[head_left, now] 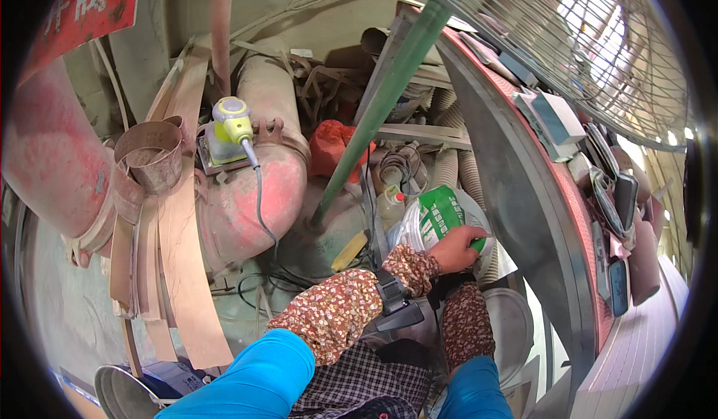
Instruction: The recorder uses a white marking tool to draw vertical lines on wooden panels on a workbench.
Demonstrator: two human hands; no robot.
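Resting against a white container with a green label (437, 213), the left hand (455, 248) is bare, with its fingers curled narrow; a firm grip cannot be confirmed. The container lies just off the centre of the view, towards 3 o'clock. The right hand (451, 283) is dark and largely hidden behind the left wrist, at about 4 o'clock; whether it is wide, narrow or holding anything cannot be told. A dark wrist device (393, 293) is worn over the patterned left sleeve. Just beside the container, on its 10 o'clock side, stands a clear bottle with a red cap (391, 205). A yellow strip (349, 251) lies near, towards the container's 8 o'clock. At 10 o'clock in the view, a green-and-grey power sander (232, 126) sits on a reddish, dust-coated pipe (258, 206), its cable trailing down. Thin wooden strips (191, 284) lean at 8 o'clock. A green pole (381, 109) slants across 12 o'clock. Assorted blocks (553, 116) line a pink-edged worktop (577, 221) between 2 and 4 o'clock, beneath a wire fan guard (538, 53).
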